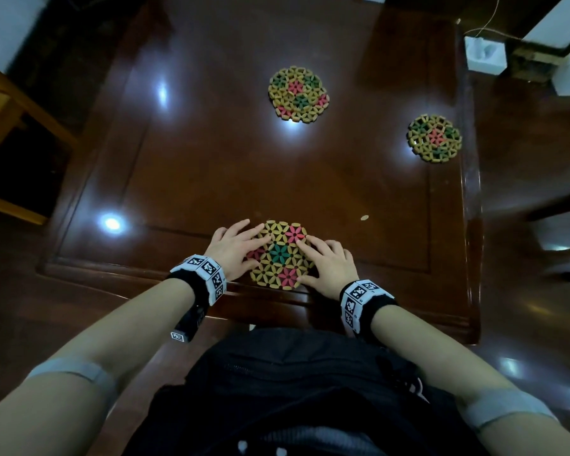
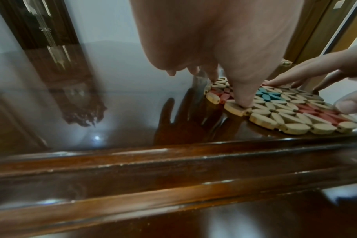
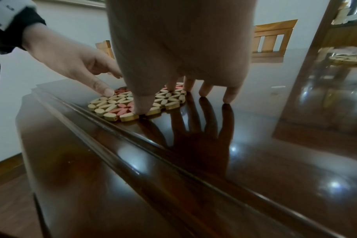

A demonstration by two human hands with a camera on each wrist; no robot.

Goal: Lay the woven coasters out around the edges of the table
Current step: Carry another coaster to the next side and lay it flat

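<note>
A round woven coaster [image 1: 282,255] of yellow, pink and green petals lies flat at the near edge of the dark glossy table [image 1: 211,166]. My left hand [image 1: 234,248] rests on its left side, fingers spread, and the thumb [image 2: 243,99] presses its rim. On the right side lies my right hand [image 1: 329,263], whose thumb [image 3: 141,109] presses the coaster [image 3: 120,103] near the edge. Both hands lie flat and grip nothing. A second coaster [image 1: 298,93] lies towards the far middle. A third coaster [image 1: 435,138] sits by the right edge.
A small pale bead-like bit [image 1: 364,217] lies on the table right of the near coaster. A light wooden chair [image 1: 14,126] stands to the left and dark furniture to the right. White blocks [image 1: 484,54] sit on the floor past the far right corner.
</note>
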